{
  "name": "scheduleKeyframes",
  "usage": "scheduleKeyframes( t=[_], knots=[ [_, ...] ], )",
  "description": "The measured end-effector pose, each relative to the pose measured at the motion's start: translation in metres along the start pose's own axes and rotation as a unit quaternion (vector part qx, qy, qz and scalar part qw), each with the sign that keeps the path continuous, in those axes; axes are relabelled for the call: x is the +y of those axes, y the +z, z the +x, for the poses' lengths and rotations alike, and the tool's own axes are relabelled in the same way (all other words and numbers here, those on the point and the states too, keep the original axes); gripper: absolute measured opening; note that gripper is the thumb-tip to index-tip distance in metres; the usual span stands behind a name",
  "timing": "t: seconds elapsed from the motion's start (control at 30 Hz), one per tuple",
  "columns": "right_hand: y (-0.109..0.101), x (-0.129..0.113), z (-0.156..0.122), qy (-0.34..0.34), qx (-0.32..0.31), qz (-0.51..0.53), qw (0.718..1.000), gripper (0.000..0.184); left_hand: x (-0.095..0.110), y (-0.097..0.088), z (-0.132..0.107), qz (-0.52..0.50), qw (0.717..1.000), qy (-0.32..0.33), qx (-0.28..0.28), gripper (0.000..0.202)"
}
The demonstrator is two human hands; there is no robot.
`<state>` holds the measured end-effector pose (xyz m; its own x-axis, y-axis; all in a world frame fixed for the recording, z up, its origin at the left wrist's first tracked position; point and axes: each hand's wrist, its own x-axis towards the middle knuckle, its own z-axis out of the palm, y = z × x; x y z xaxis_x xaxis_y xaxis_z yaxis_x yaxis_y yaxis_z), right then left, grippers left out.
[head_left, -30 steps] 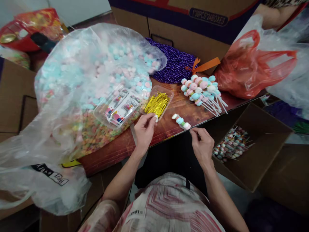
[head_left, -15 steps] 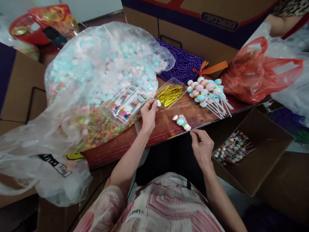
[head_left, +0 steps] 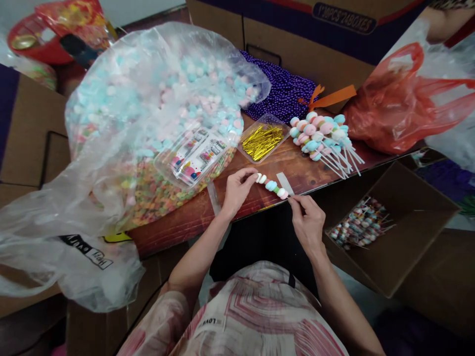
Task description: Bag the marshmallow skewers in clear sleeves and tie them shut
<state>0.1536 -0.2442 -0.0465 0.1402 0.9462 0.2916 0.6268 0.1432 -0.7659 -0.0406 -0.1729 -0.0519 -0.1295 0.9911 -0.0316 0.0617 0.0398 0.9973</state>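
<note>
My right hand (head_left: pixel 308 217) pinches the near end of a candy skewer (head_left: pixel 271 186), threaded with white, blue, green and pink pieces, over the table's front edge. At its far end, my left hand (head_left: pixel 239 190) has thumb and fingers closed on a white marshmallow (head_left: pixel 259 178). Whether that piece is fully on the stick is hidden by the fingertips. Just beyond the hands lies an open clear box of gold twist ties (head_left: pixel 262 141). A bundle of finished-looking candy skewers (head_left: pixel 321 133) with white sticks rests to the right.
A large clear bag of pastel marshmallows and gummy rings (head_left: pixel 148 113) covers the table's left, with a plastic box of printed cards (head_left: pixel 198 158) on it. Purple beads (head_left: pixel 278 91) and a red plastic bag (head_left: pixel 397 109) stand behind. An open carton (head_left: pixel 408 237) holding skewers is lower right.
My left hand has brought the white marshmallow right to the tip of the candy skewer. My right hand keeps its pinch at the near end. The view has shifted slightly.
</note>
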Motion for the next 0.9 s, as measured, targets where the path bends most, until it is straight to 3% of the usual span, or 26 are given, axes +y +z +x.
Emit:
scheduleKeyframes(
  t=[0.4,0.63,0.9],
  knots=[
    [0.007,0.002,0.002,-0.018,-0.023,0.006,1.000,0.022,-0.006,0.003,0.001,0.110,0.993,0.033,-0.017,0.017],
    [0.013,-0.004,-0.002,-0.037,-0.027,-0.082,0.996,0.025,-0.005,0.003,-0.003,0.142,0.986,0.069,-0.048,0.023],
    [0.030,-0.019,-0.009,-0.064,0.005,-0.130,0.989,0.024,-0.005,0.012,-0.017,0.077,0.996,0.034,0.018,0.021]
  ],
)
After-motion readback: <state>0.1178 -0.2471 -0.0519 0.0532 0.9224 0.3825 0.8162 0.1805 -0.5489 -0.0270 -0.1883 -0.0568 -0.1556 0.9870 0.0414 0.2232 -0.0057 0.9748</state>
